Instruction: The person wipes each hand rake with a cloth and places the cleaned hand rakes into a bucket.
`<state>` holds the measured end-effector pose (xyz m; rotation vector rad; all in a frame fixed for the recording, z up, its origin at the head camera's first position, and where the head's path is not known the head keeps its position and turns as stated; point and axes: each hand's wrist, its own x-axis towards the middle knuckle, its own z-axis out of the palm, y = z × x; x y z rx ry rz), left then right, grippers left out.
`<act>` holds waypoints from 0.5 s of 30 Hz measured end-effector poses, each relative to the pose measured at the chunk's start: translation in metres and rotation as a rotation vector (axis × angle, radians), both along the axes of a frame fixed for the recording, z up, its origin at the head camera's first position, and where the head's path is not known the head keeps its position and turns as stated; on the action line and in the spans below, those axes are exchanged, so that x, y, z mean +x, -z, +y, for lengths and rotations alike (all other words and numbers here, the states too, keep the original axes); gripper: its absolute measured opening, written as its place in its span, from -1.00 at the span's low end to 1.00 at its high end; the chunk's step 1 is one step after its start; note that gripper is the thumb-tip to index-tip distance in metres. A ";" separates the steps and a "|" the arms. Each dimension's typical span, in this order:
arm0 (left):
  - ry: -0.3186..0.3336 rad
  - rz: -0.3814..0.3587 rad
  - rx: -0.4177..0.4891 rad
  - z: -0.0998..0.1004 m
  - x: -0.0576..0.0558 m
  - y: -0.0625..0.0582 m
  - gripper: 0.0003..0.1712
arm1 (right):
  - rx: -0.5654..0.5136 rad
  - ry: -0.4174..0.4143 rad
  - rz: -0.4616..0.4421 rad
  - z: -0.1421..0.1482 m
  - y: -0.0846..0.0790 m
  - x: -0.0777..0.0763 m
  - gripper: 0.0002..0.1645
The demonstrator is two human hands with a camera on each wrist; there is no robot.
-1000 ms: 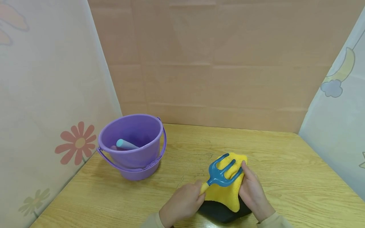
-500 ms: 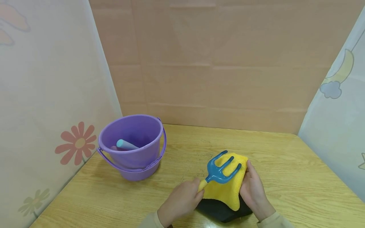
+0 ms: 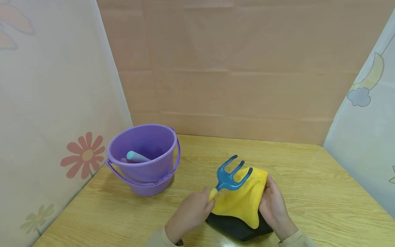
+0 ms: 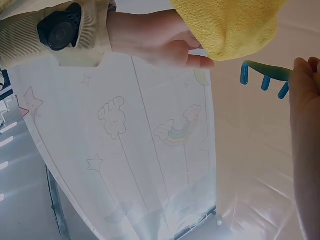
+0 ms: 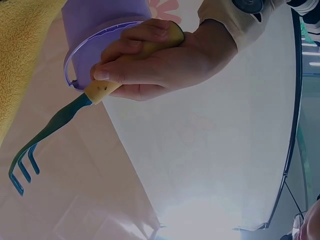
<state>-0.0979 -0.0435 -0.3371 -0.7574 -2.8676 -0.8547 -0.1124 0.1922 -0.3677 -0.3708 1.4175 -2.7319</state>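
My left hand [image 3: 189, 212] grips the yellow handle of a small garden hand rake [image 3: 229, 178]. Its blue head has three bent prongs, raised over the cloth; the right wrist view shows the grip on its handle [image 5: 102, 90] closely. A yellow terry cloth [image 3: 242, 202] hangs from my right hand [image 3: 274, 206], which holds it by its right side. Some of those fingers are behind the cloth. In the left wrist view, the cloth [image 4: 232, 27] drapes over the fingertips. Below it lies a black object [image 3: 237, 228], partly covered.
A purple bucket [image 3: 148, 175] with a hanging handle stands on the wooden table [image 3: 197, 151], at the left. Inside it are a light blue rod-like piece [image 3: 135, 156] and a pinkish thing. Printed sheets enclose the sides, and a tan sheet [image 3: 222, 85] the back.
The left hand has drawn the rake leftward, so its prongs moved up and left, partly off the cloth. The right hand has shifted only slightly. The bucket stays put.
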 end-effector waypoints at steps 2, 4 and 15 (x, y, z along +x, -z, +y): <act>0.001 0.016 0.007 -0.002 0.000 0.000 -0.79 | -0.006 -0.003 -0.001 0.000 0.000 0.000 -0.58; 0.000 0.021 0.015 -0.003 -0.001 0.000 -0.78 | -0.007 -0.002 -0.003 0.000 0.001 0.000 -0.58; -0.009 -0.014 0.066 -0.012 -0.001 -0.003 -0.80 | -0.035 -0.037 0.027 -0.002 0.003 -0.001 -0.58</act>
